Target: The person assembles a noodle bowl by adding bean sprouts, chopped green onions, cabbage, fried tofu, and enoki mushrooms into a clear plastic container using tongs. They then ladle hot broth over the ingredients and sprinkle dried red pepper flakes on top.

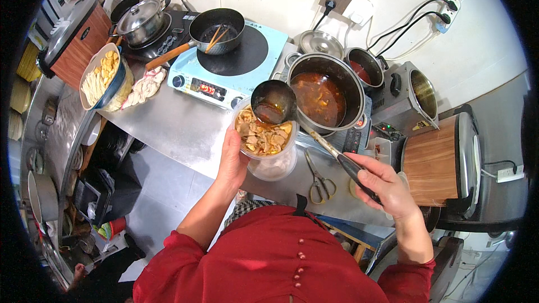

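Observation:
My left hand (pixel 232 154) grips a clear plastic tub (pixel 268 155) by its left side; pieces of meat in brown sauce (pixel 261 136) fill much of it. In my right hand (pixel 383 186) is the black handle of a ladle (pixel 273 101), fingers wrapped round it. The ladle's dark bowl is over the tub's far rim and holds some brown liquid. Just right of it stands a large metal pot (pixel 359 87) of reddish-brown broth with bits floating in it. Below the held tub, another clear container (pixel 273 169) rests on the counter.
Scissors (pixel 320 184) lie near the counter's front edge. A blue induction cooker (pixel 185 70) carries a frying pan (pixel 224 18) with chopsticks. Farther left are a bowl of noodles (pixel 94 86), a cloth (pixel 145 87) and a lidded pot (pixel 138 25). A small saucepan (pixel 365 67) and wood-patterned cooker (pixel 431 160) stand right.

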### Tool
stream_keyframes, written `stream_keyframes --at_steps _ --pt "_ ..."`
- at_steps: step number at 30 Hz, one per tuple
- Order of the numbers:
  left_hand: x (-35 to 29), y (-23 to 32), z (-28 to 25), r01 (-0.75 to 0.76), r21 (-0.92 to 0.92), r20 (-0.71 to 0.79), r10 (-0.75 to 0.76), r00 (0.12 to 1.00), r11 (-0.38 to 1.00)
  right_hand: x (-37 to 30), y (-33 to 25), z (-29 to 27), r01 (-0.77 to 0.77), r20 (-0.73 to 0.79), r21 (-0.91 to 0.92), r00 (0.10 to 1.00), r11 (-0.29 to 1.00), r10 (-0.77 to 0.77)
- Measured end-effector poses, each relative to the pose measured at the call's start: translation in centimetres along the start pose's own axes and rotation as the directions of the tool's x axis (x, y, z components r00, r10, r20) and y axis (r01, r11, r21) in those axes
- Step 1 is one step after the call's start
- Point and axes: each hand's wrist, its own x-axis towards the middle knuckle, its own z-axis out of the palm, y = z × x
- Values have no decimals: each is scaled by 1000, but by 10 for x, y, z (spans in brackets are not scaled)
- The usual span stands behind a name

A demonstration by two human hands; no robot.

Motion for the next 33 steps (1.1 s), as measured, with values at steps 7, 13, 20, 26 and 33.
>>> stream_keyframes --at_steps 7,13,20,26,33 --pt "0 -3 1 -6 -15 -23 6 1000 1000 -4 -7 -1 -15 -84 -37 996 999 11" --pt "5 -3 -3 -17 -20 -9 17 1000 1000 -15 4 -1 155 -65 -306 981 940 -182" --pt "6 -4 -2 0 -14 -22 0 1000 1000 4 7 -29 96 -326 -165 934 982 -146" --pt "4 -2 -2 18 87 -8 -17 1000 996 70 35 -70 -28 -413 -295 905 955 -101" --pt "-2 2 -4 24 114 -31 -21 999 993 88 45 -89 -48 -392 -124 920 991 -5"
